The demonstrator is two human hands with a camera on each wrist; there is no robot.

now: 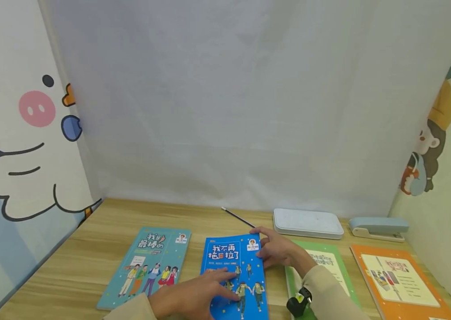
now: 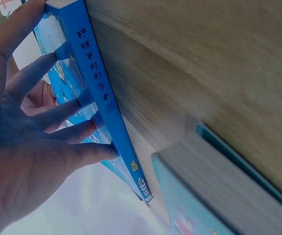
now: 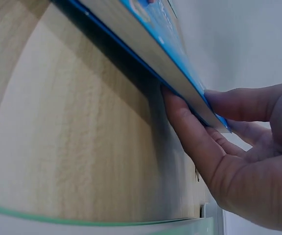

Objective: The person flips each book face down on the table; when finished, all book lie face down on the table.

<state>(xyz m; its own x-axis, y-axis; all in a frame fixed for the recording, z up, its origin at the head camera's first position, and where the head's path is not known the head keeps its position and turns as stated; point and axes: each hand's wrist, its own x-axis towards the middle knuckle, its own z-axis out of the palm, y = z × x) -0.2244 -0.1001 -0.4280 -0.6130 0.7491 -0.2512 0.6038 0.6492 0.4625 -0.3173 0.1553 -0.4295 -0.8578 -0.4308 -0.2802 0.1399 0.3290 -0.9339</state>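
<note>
A blue book (image 1: 235, 275) lies near the middle of the wooden table (image 1: 89, 249), front cover up. The left hand (image 1: 193, 295) rests flat on the lower part of its cover, fingers (image 2: 58, 117) straight and spread, with the tips touching the cover near the spine edge. The right hand (image 1: 277, 251) holds the book's far right corner: the thumb lies under the edge and the other fingers (image 3: 244, 100) curl over the top, so the corner is pinched between them. In the right wrist view that corner is lifted a little off the table, with a dark gap beneath it.

Just left of the blue book lies a teal book (image 1: 147, 266), close to it but apart. To the right a green book (image 1: 329, 266) lies partly under the right forearm, and beyond it an orange book (image 1: 397, 280) lies near the table's right edge. Behind them, near the white curtain (image 1: 249, 111), sit a flat white case (image 1: 307, 223) and a pale blue stapler (image 1: 377, 227). A thin black pencil (image 1: 236, 217) lies at a slant just behind the blue book. Cartoon-printed panels stand at both sides of the table.
</note>
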